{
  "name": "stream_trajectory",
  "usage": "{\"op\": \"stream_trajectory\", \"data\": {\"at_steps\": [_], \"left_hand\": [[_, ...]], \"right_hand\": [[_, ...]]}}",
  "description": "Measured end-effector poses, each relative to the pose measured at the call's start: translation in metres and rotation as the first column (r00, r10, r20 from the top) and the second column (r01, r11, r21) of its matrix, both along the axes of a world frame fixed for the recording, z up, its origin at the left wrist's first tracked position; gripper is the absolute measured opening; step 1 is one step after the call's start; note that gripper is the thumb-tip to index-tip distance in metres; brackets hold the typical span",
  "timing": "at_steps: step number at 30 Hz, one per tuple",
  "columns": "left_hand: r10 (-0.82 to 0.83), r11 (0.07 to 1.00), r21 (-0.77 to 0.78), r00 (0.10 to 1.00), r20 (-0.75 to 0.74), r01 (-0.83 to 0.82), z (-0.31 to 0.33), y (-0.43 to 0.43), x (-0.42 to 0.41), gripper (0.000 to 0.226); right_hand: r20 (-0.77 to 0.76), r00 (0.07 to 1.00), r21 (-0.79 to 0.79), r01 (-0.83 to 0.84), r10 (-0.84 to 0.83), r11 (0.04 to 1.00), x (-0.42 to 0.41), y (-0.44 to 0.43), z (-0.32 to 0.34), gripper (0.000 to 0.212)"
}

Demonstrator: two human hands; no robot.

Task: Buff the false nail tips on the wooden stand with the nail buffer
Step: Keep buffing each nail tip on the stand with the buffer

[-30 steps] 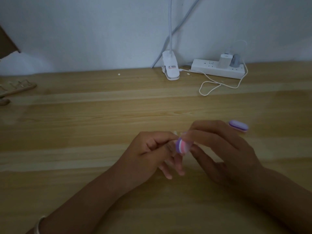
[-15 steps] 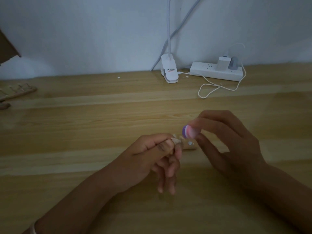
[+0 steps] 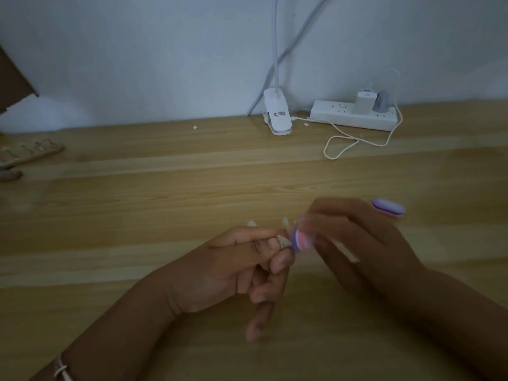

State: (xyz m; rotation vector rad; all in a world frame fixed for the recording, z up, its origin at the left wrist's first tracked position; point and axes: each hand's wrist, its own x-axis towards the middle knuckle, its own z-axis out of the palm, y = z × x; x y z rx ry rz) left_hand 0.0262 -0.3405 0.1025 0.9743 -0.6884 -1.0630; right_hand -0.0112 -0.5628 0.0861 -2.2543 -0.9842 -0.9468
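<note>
The left hand [image 3: 233,266] pinches a pale false nail tip [image 3: 283,240] between the pads of its thumb and forefinger, while its other three fingers hang loosely curled below the pinch, pointing toward the near edge of the light wooden table [image 3: 137,215]. Two more pale tips [image 3: 251,223] stand just beyond the forefinger's knuckle line. The wooden stand that carries them is hidden behind the fingers. The right hand [image 3: 360,243], blurred, has its fingertips curled round a small oval nail buffer with purple, pink and white layers [image 3: 301,241]. The buffer's striped edge faces the camera, and it touches or nearly touches the pinched tip, right at the left thumb's end. Just past the right hand's knuckles a second purple oval buffer [image 3: 388,207] lies flat on the table, apart from the hand. Well beyond both sets of fingertips, against the wall, sit a white clip-on lamp base [image 3: 277,118] and a white power strip [image 3: 354,118] with a thin white cable [image 3: 341,145] looping in front of it. Far out past the left hand's little-finger side lies another wooden strip with small tips [image 3: 30,152]. A thin bracelet [image 3: 61,369] circles the left wrist.
</note>
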Motion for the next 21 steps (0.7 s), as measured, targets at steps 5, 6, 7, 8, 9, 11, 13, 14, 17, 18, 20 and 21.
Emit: {"op": "stream_trajectory", "data": {"at_steps": [5,6,7,8,9,11,13,14,17,18,20,21], "left_hand": [[0.007,1.000,0.009,1.000,0.013,-0.007,-0.003,0.001,0.001,0.030],[0.000,1.000,0.011,1.000,0.009,0.000,-0.004,0.001,0.001,0.032],[-0.007,1.000,0.014,1.000,0.010,0.007,-0.004,0.001,0.001,0.031],[-0.008,1.000,0.016,1.000,0.014,0.008,-0.003,0.002,0.001,0.029],[0.006,1.000,0.017,1.000,0.022,-0.006,-0.001,0.002,0.001,0.027],[0.102,0.994,0.030,0.991,0.091,-0.105,0.003,0.001,0.001,0.025],[0.271,0.957,0.044,0.937,0.222,-0.287,0.004,-0.003,0.000,0.020],[0.349,0.927,0.042,0.895,0.277,-0.374,0.004,-0.006,-0.002,0.017],[0.492,0.842,0.015,0.779,0.390,-0.539,0.001,-0.011,-0.007,0.016],[0.518,0.818,0.004,0.739,0.432,-0.576,0.000,-0.012,-0.009,0.016],[0.540,0.775,-0.023,0.641,0.545,-0.632,-0.001,-0.013,-0.011,0.016],[0.546,0.754,-0.035,0.597,0.588,-0.655,-0.001,-0.014,-0.012,0.016]], "right_hand": [[0.082,0.995,0.055,-0.061,0.056,0.997,-0.004,0.009,0.001,0.027],[0.088,0.993,0.021,-0.078,0.076,0.997,-0.006,0.010,-0.002,0.026],[0.079,0.994,-0.010,-0.069,0.070,0.998,-0.004,0.007,-0.003,0.025],[0.062,0.998,-0.023,-0.017,0.018,1.000,0.001,0.002,-0.003,0.024],[0.037,0.998,-0.014,0.050,-0.049,0.999,0.006,-0.004,-0.002,0.024],[-0.035,0.989,0.052,0.142,-0.141,0.988,0.014,-0.012,0.001,0.024],[-0.067,0.985,0.115,0.167,-0.160,0.979,0.015,-0.012,0.003,0.029],[-0.058,0.986,0.134,0.163,-0.156,0.978,0.014,-0.011,0.004,0.030],[0.007,0.991,0.141,0.132,-0.134,0.981,0.008,-0.006,0.005,0.028],[0.026,0.993,0.124,0.109,-0.113,0.986,0.005,-0.004,0.005,0.028],[0.036,0.998,0.058,0.055,-0.057,0.997,0.002,0.000,0.004,0.027],[0.025,0.999,0.025,0.043,-0.043,0.999,0.003,0.000,0.003,0.027]]}}
